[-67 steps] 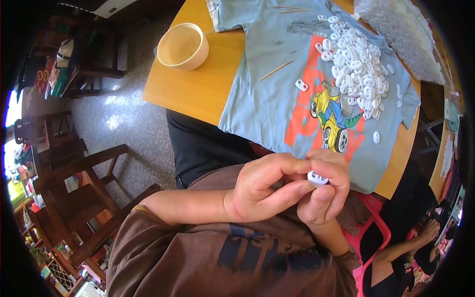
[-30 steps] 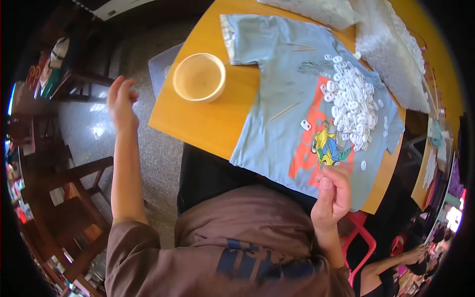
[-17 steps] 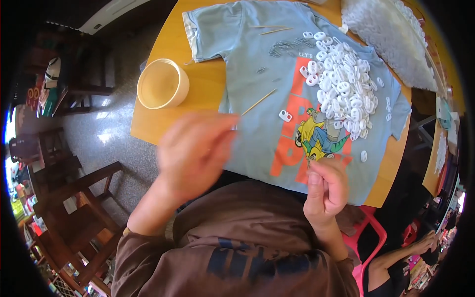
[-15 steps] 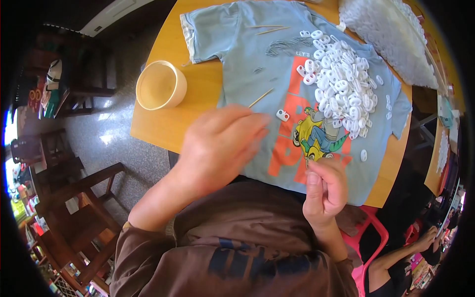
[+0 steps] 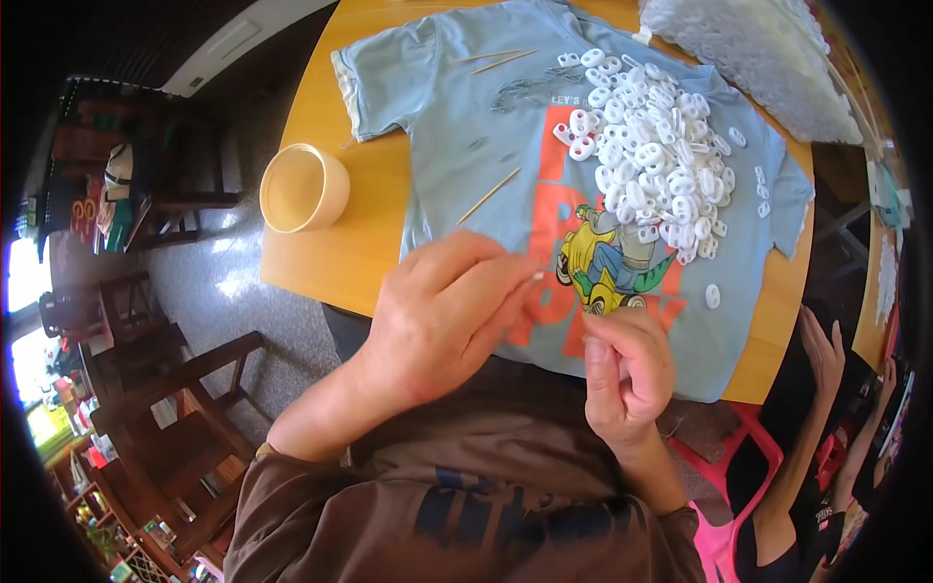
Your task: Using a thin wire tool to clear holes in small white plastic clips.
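Over the lower part of a light blue T-shirt (image 5: 457, 107) my two hands are close together but apart. My left hand (image 5: 452, 316) is closed in a pinch, with a sliver of a small white two-holed plastic piece (image 5: 537, 277) showing at the fingertips. My right hand (image 5: 630, 374) pinches thumb against curled forefinger; whatever lies between them is too small to make out. Beyond the hands a heap of the same white two-holed pieces (image 5: 661, 146) covers the shirt's upper right. One loose piece (image 5: 712, 295) lies right of the printed cartoon figure (image 5: 612, 257).
A cream plastic tub (image 5: 304, 189) stands on the wooden table (image 5: 374, 180) at left. Thin wooden sticks (image 5: 488, 196) and small dark metal bits (image 5: 525, 89) lie on the shirt. A big clear bag of white pieces (image 5: 748, 68) sits far right. Another person's arms (image 5: 816, 418) show at right.
The loose white piece that lay left of the print has been picked up by my left hand. My left hand has moved slightly right and down. The right hand keeps its pinch.
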Available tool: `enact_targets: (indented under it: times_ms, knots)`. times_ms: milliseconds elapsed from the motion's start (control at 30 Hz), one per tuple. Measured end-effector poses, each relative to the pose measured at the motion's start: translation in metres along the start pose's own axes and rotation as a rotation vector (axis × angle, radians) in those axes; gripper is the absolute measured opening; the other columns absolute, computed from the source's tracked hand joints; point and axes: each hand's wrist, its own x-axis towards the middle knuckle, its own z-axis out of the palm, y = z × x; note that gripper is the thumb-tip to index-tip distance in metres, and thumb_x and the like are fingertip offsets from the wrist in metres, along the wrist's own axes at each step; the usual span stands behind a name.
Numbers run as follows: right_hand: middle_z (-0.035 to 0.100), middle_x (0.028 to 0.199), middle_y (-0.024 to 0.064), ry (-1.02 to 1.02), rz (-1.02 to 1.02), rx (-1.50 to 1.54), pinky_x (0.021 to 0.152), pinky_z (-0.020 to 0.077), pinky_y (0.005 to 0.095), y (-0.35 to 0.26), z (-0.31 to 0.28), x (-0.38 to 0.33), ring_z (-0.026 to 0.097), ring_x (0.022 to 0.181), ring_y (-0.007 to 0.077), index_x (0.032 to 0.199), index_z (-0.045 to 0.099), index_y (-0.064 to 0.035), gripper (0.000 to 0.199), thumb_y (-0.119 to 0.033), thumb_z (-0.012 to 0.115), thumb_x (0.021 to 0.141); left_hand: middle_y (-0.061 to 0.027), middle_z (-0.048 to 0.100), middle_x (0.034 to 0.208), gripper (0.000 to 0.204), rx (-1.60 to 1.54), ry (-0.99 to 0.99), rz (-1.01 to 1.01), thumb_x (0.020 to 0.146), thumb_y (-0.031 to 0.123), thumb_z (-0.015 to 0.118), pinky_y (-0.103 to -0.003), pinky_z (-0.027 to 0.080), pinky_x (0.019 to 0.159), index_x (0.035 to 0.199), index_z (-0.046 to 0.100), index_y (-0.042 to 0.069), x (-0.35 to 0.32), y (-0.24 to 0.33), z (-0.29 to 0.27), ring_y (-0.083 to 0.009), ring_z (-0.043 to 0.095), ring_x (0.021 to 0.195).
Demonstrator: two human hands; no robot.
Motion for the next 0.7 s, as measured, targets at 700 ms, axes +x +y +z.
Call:
enact_targets:
  times_ms: [700]
  knots:
    - [0.054,0.083,0.0096,-0.176,-0.138,-0.363,0.064,0.043,0.0283,-0.005,0.027,0.074,0.052,0.07,0.0197,0.094,0.057,0.0009,0.017,0.001,0.059,0.077,-0.006,0.053,0.078,0.021,-0.278,0.122,-0.302,0.077,-0.005,0.054,-0.025,0.039,0.054,0.095,0.06,0.003,-0.017,-0.02,-0.017,-0.0145,0.05,0.062]
